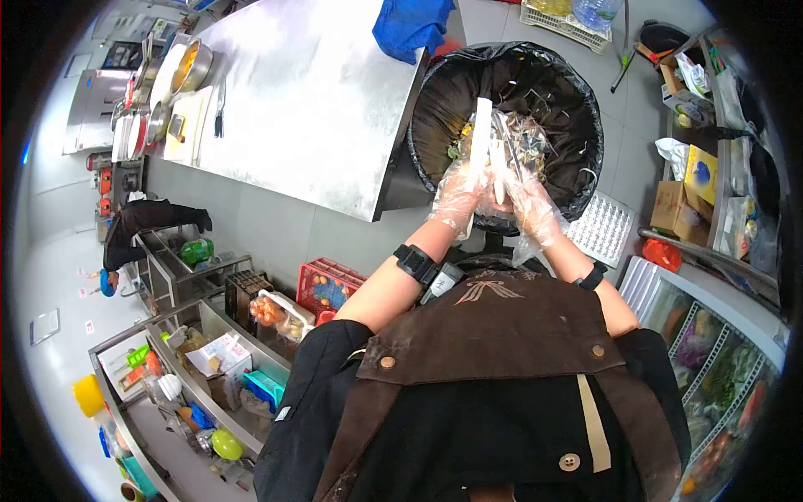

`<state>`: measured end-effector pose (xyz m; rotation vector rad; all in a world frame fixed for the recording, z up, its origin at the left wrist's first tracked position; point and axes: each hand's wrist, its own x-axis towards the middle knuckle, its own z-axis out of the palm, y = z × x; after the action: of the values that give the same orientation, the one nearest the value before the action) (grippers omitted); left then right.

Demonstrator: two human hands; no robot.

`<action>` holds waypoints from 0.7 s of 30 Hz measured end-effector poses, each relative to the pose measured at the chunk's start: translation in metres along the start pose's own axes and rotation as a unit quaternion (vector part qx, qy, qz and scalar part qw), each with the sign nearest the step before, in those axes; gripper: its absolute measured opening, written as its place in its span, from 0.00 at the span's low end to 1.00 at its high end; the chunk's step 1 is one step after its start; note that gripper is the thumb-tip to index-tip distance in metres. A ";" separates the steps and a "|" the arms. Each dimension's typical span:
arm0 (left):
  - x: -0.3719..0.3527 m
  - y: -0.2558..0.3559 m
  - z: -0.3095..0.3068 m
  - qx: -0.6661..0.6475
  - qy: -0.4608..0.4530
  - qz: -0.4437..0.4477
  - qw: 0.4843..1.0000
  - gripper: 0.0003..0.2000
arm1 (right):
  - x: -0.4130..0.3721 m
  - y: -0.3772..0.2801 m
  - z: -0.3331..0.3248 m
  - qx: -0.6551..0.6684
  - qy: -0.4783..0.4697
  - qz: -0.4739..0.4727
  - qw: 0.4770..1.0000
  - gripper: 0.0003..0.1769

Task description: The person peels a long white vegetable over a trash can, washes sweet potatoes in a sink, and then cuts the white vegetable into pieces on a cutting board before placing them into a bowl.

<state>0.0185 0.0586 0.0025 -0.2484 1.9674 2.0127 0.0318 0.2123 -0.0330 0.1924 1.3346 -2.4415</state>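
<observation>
Both my hands wear clear plastic gloves and are held over a round bin (422,109) lined with a black bag. My left hand (460,194) is closed around a long, straight white piece (480,138) that points away from me over the bin. My right hand (533,205), right beside it, is closed on a slim, dark-edged metal tool (507,140). A shorter pale stick-shaped piece (498,171) shows between the two hands; I cannot tell which hand holds it. Below them, scraps and crumpled clear plastic (527,138) lie in the bin.
A steel table (284,92) stands left of the bin, with a blue cloth (410,29) at its corner and a knife (219,109) farther along. A white perforated tray (602,227) lies right of the bin. Red crate (328,284) at left. Another person (138,230) bends over far left.
</observation>
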 end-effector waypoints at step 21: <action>0.003 0.017 0.007 0.245 -0.008 0.050 0.968 0.16 | 0.021 -0.022 0.014 -0.225 0.036 -0.025 0.973 0.19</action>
<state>0.0108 0.0659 0.0181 -0.0170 2.4249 1.5035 0.0052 0.2060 -0.0141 0.1330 1.9005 -2.1137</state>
